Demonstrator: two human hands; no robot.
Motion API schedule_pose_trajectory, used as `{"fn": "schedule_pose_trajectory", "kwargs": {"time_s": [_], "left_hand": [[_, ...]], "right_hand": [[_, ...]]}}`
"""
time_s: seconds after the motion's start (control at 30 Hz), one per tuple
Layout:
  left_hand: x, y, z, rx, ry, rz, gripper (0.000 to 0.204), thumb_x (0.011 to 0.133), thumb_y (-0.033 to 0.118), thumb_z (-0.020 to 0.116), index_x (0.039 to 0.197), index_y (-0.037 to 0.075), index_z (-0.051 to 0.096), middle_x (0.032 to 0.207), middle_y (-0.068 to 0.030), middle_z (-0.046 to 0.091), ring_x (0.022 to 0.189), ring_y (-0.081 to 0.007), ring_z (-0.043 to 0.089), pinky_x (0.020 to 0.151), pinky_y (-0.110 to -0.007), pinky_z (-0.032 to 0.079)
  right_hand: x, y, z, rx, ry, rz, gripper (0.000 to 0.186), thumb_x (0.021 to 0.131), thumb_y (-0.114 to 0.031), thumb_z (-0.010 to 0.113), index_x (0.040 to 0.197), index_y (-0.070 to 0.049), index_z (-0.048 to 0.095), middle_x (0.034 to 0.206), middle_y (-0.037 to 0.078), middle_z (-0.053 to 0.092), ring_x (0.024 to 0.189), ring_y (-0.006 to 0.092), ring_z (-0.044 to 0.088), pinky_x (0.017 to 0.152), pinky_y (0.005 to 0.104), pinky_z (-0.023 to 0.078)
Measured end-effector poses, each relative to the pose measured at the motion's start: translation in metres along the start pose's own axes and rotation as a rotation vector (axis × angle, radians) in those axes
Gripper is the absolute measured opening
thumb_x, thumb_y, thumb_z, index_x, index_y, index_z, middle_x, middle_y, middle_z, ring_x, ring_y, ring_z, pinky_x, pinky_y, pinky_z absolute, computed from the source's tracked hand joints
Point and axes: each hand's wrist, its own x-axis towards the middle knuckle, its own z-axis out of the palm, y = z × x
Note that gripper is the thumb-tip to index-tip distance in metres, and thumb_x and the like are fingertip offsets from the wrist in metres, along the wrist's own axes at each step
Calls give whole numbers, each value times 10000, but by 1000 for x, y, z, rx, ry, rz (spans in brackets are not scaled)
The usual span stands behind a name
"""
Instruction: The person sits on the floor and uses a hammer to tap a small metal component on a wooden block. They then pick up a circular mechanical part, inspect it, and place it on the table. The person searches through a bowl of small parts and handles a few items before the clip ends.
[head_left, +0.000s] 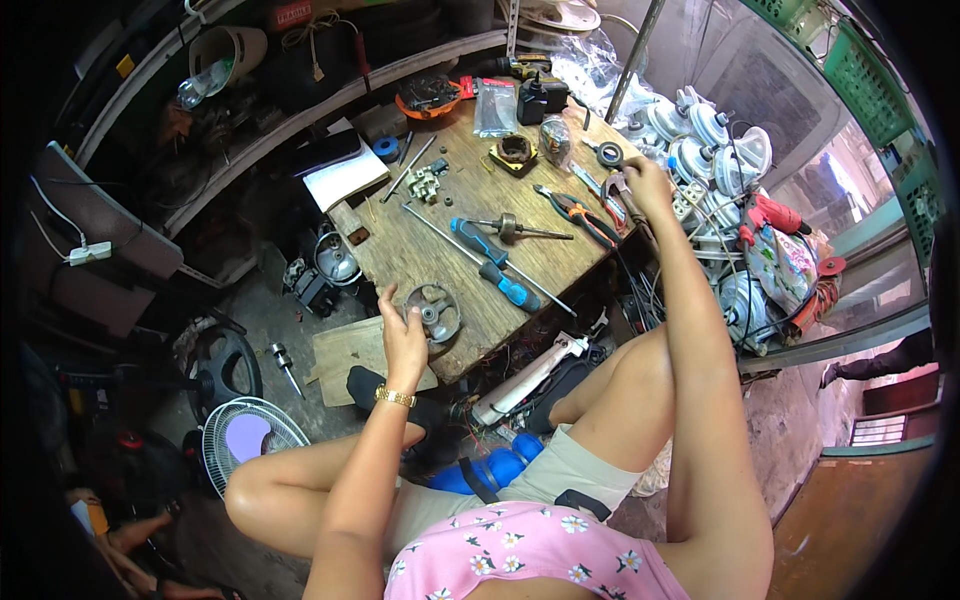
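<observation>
My left hand holds a round grey metal housing with a hub at the front edge of the worn wooden table. My right hand is closed at the table's right end on a tool whose type I cannot make out. Beside it are orange-and-black pliers and a black tape roll. In the middle lie two blue-handled screwdrivers and a metal rotor shaft. Behind them sit a yellow-black part and a small metal block.
Piled white plastic parts, cables and a red drill crowd the right side. A notebook lies at the table's back left. A fan stands by my left knee. Other people's limbs show at lower left and far right.
</observation>
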Motion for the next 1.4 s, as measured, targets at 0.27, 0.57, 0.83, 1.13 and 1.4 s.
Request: {"fn": "schedule_pose_trajectory", "kwargs": {"time_s": [0.27, 0.57, 0.83, 1.13, 1.4], "left_hand": [[-1, -35, -2, 341, 20, 155, 522, 887, 178, 619, 1344, -11, 451, 1220, -230, 440, 1185, -413, 461, 1033, -466, 368], [-3, -22, -19, 267, 32, 157, 544, 831, 61, 665, 1344, 31, 485, 1156, -154, 489, 1080, -293, 552, 946, -375, 451], [0, -22, -19, 241, 4, 225, 466, 814, 16, 659, 1265, 24, 544, 1147, -208, 500, 1101, -397, 538, 959, -420, 445], [0, -9, -34, 115, 249, 308, 359, 876, 75, 638, 1228, 18, 603, 1083, -132, 527, 982, -264, 559, 852, -371, 477], [8, 49, -30, -475, -74, 451, 309, 890, 41, 676, 1187, -24, 622, 1094, -66, 551, 925, -109, 587, 802, -247, 501]], "right_hand": [[16, 103, 27, -253, -232, -64, 275, 787, -123, 642, 1044, -85, 732, 971, 218, 706, 929, 346, 689, 855, 422, 523], [16, 77, 34, -538, -312, 16, 271, 881, -220, 540, 1075, -40, 600, 1041, 232, 673, 989, 404, 646, 841, 514, 500], [29, 58, -34, -655, -335, 122, 290, 932, -269, 525, 1133, -125, 676, 1106, 202, 687, 1046, 389, 653, 863, 506, 499], [-49, -72, -31, 690, -73, -9, 203, 964, -161, 592, 1109, -47, 678, 953, 41, 677, 834, 98, 594, 773, 263, 477], [-205, -239, 65, 772, -493, -432, 136, 819, -18, 706, 942, 29, 670, 860, 193, 710, 756, 251, 722, 664, 331, 541]]}}
